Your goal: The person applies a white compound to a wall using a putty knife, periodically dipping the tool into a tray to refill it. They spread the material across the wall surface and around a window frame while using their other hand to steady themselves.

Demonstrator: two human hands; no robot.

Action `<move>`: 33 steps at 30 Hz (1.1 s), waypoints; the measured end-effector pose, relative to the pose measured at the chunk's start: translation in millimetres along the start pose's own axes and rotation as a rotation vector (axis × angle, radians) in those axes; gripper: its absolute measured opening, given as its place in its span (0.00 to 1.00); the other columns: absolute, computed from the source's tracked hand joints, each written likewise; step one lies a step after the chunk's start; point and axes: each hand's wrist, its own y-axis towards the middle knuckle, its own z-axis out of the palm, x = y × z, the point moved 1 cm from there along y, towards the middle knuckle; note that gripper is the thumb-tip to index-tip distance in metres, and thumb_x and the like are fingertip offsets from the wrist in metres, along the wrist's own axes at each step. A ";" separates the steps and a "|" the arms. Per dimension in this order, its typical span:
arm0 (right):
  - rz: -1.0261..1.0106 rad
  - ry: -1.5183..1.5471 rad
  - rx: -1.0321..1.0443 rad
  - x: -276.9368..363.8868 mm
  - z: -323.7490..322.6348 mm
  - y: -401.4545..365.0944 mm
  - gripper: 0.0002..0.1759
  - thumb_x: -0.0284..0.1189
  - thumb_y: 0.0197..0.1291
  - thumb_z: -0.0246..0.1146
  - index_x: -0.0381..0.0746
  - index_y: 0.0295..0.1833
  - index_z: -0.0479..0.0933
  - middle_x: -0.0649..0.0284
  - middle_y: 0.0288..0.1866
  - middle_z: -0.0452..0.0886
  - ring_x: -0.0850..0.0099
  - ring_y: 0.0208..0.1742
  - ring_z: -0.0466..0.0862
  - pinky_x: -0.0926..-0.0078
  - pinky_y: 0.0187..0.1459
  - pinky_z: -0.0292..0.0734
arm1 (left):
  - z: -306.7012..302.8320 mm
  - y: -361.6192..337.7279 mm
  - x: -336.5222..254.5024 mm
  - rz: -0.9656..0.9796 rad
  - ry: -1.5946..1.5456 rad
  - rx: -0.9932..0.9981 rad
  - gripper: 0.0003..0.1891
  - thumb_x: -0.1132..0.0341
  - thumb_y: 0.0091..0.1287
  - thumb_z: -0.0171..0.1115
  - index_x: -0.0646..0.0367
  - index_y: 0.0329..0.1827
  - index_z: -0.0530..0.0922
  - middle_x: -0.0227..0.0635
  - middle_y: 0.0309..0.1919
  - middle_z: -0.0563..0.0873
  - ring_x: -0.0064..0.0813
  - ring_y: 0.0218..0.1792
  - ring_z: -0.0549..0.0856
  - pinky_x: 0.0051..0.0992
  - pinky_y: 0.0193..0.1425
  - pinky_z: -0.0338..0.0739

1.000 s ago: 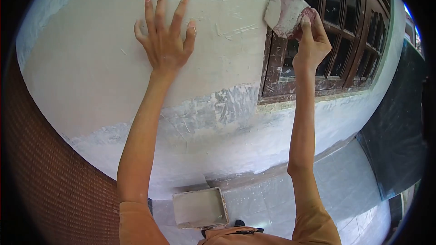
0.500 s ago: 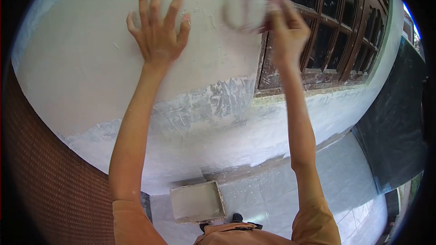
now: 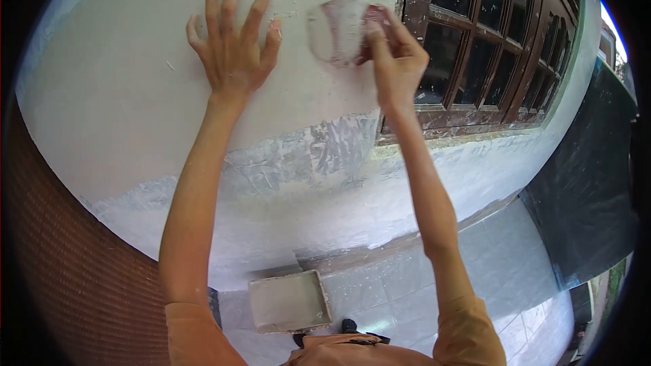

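Note:
My left hand [image 3: 234, 51] lies against the pale, coated wall [image 3: 135, 108], its fingers spread and nothing in it. To its right, my right hand [image 3: 393, 51] grips a flat, roundish scraper [image 3: 342, 30] by its reddish edge. The scraper is smeared with whitish paste and blurred by motion; its face lies at the wall, just left of the window frame. Lower on the wall, a rough grey patch [image 3: 332, 149] shows uneven streaks of coating.
A brown wooden window [image 3: 468, 41] with glass panes is at the upper right. A rectangular tray [image 3: 288, 301] of pale paste stands on the tiled floor [image 3: 420, 291]. A dark panel [image 3: 586, 183] leans at the right; a brown woven surface [image 3: 74, 271] runs along the left.
My right hand has moved left and slightly down with the scraper, away from the window frame. My left hand stays in nearly the same place on the wall.

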 end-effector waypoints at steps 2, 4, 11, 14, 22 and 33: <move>0.054 -0.082 -0.040 4.9 -19.1 12.4 0.20 0.24 0.65 0.65 0.34 0.62 0.78 0.61 0.46 0.87 0.82 0.35 0.82 0.82 0.34 0.79 | 0.0 0.2 -0.3 -0.006 -0.014 -0.002 0.25 0.47 0.69 0.51 0.24 0.71 0.69 0.28 0.76 0.62 0.37 0.77 0.56 0.59 0.68 0.51; 0.032 0.007 -0.200 19.7 -38.9 26.1 0.19 0.22 0.65 0.63 0.35 0.62 0.79 0.62 0.46 0.87 0.82 0.34 0.81 0.83 0.33 0.78 | 0.9 0.3 -1.7 -0.007 -0.005 -0.003 0.25 0.48 0.69 0.51 0.25 0.71 0.70 0.28 0.77 0.62 0.37 0.78 0.56 0.59 0.68 0.51; -0.053 0.036 0.028 21.5 22.9 26.6 0.19 0.21 0.66 0.62 0.33 0.62 0.78 0.61 0.48 0.86 0.80 0.38 0.82 0.82 0.34 0.79 | -3.7 1.4 -2.1 -0.018 -0.029 0.012 0.26 0.50 0.68 0.54 0.25 0.72 0.68 0.28 0.77 0.61 0.38 0.78 0.56 0.59 0.68 0.51; 0.029 0.039 -0.198 21.7 -10.0 49.4 0.19 0.20 0.65 0.62 0.31 0.61 0.78 0.58 0.51 0.85 0.77 0.45 0.83 0.79 0.42 0.81 | -1.5 -0.2 -3.2 0.020 -0.028 0.032 0.26 0.49 0.71 0.49 0.29 0.73 0.68 0.30 0.76 0.61 0.38 0.77 0.56 0.57 0.69 0.50; 0.144 0.029 0.018 46.1 42.6 24.4 0.19 0.18 0.63 0.62 0.32 0.60 0.79 0.57 0.54 0.85 0.77 0.49 0.82 0.79 0.50 0.79 | -4.7 0.7 -1.3 -0.011 -0.045 0.018 0.26 0.50 0.71 0.50 0.30 0.73 0.67 0.30 0.76 0.61 0.38 0.78 0.55 0.57 0.70 0.49; 0.058 0.119 -0.158 27.6 -15.3 31.9 0.18 0.20 0.65 0.63 0.33 0.61 0.79 0.61 0.49 0.86 0.80 0.41 0.82 0.83 0.37 0.79 | -3.4 0.2 -1.3 -0.015 -0.069 0.015 0.26 0.50 0.70 0.51 0.26 0.73 0.68 0.29 0.76 0.61 0.39 0.78 0.56 0.58 0.69 0.52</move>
